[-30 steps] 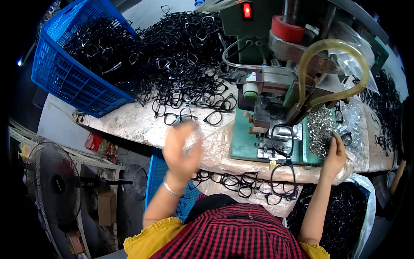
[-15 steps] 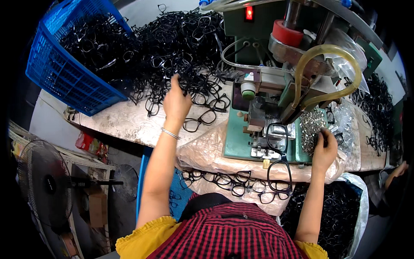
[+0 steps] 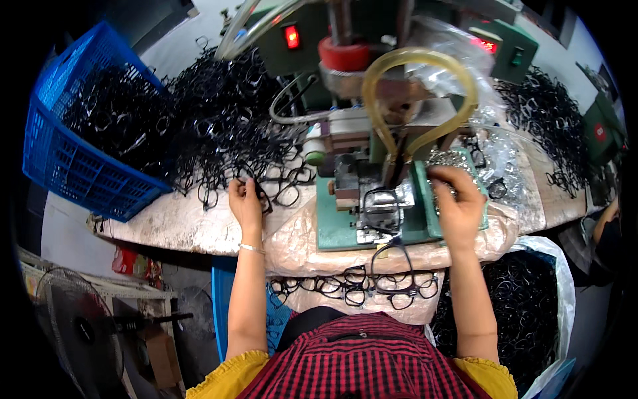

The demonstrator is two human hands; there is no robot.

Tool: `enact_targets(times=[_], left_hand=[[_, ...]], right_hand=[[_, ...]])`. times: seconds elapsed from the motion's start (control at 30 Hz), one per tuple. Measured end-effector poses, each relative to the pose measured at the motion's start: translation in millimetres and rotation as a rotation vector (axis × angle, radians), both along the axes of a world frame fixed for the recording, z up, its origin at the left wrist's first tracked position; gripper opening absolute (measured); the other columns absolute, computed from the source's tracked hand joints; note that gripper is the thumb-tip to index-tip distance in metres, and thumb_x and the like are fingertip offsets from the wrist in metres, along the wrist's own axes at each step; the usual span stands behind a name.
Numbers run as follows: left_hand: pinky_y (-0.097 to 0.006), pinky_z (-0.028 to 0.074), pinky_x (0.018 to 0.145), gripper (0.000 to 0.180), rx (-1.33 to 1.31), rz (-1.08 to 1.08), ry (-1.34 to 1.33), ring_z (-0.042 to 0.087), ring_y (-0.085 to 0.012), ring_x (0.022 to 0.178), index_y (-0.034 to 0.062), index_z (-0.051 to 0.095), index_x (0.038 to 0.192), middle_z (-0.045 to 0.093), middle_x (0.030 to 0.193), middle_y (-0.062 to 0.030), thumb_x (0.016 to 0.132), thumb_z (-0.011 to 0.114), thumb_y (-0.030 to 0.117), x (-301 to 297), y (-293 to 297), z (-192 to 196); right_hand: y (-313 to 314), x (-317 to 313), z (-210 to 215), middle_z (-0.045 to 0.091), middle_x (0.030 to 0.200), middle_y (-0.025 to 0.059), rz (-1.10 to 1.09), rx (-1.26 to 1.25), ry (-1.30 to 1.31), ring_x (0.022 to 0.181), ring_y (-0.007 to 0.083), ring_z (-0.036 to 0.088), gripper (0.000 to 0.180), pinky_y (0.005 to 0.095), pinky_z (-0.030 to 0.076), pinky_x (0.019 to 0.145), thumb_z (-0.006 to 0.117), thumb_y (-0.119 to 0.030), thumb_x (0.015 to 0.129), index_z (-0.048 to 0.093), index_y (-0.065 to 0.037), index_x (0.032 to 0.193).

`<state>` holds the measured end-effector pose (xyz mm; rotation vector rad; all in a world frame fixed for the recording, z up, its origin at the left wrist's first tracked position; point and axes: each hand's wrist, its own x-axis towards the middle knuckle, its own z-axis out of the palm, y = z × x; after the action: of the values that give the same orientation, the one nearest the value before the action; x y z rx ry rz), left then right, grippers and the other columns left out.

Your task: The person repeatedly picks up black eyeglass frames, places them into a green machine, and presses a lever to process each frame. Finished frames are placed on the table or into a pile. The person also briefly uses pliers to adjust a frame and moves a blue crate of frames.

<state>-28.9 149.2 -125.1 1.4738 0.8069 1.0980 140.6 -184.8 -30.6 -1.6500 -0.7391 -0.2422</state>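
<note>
My left hand point(image 3: 246, 205) is closed at the front edge of the heap of black eyeglass frames point(image 3: 229, 143), its fingers pinching a dark eyeglass frame point(image 3: 263, 197). Over the green tray of small metal pieces point(image 3: 454, 158), right of the machine, my right hand point(image 3: 460, 203) has its fingers curled together. Whatever lies between those fingertips is too small to make out. Another black eyeglass frame point(image 3: 393, 268) sits at the metal fixture point(image 3: 379, 218) of the green machine point(image 3: 332, 229), one rim hanging over the front edge.
A blue plastic basket point(image 3: 93, 174) full of frames stands at the left. A looped yellowish hose point(image 3: 468, 80) arches over the machine. Several frames point(image 3: 332, 284) lie on a ledge before me. To the right are a white-lined sack point(image 3: 565, 292) of frames and another frame pile point(image 3: 545, 120).
The view has shifted, so the machine appears further left. My left hand has gone from pointing over the heap to pinching a frame. My right hand's fingers have curled in further over the tray.
</note>
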Motion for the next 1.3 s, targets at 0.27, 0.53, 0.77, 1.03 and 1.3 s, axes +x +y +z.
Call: enact_targets(times=[0.27,0.53,0.77,1.03,1.3], left_hand=[[-0.032,0.053,0.068,0.014,0.066,-0.425,-0.573,0.062,-0.0207,0.081,0.0067,0.054,0.11,0.065,0.098,-0.0142,0.099,0.049,0.013,4,-98,104],[-0.037,0.057,0.075,0.012,0.442,-0.599,-0.604,0.065,-0.0261,0.088,0.0,0.051,0.104,0.06,0.098,-0.0173,0.094,0.054,0.003,30,-134,178],[-0.027,0.045,0.066,0.01,0.8,-0.551,-0.433,0.069,-0.0224,0.08,0.0022,0.061,0.096,0.071,0.09,-0.0146,0.089,0.064,0.009,17,-154,149],[-0.035,0.06,0.07,0.019,0.619,-0.644,-0.502,0.061,-0.0229,0.085,0.0006,0.053,0.111,0.061,0.097,-0.0196,0.097,0.052,0.013,-4,-157,188],[-0.039,0.062,0.068,0.017,0.671,-0.434,-0.411,0.067,-0.0239,0.088,-0.0044,0.055,0.105,0.063,0.099,-0.0163,0.095,0.057,0.008,35,-121,165]], right_hand=[[36,-23,5,0.064,0.088,0.0058,0.17,0.317,0.334,0.089,0.0115,0.059,0.049,0.023,0.045,0.084,0.065,0.006,0.079,0.044,0.004,0.123],[34,-57,34,0.065,0.098,0.0108,0.249,0.343,0.484,0.107,0.0167,0.056,0.058,0.0303,0.041,0.097,0.06,0.004,0.085,0.033,0.005,0.137],[40,-49,37,0.063,0.097,0.0086,0.31,0.309,0.569,0.099,0.013,0.058,0.056,0.0265,0.043,0.091,0.067,-0.003,0.084,0.039,0.005,0.132],[42,-40,4,0.061,0.105,0.0092,0.188,0.338,0.431,0.092,0.0131,0.061,0.041,0.0247,0.047,0.084,0.069,0.002,0.08,0.052,0.005,0.118],[52,-40,0,0.07,0.089,0.0099,0.128,0.451,0.274,0.095,0.0128,0.062,0.051,0.0253,0.045,0.089,0.071,0.006,0.078,0.049,0.003,0.123]])
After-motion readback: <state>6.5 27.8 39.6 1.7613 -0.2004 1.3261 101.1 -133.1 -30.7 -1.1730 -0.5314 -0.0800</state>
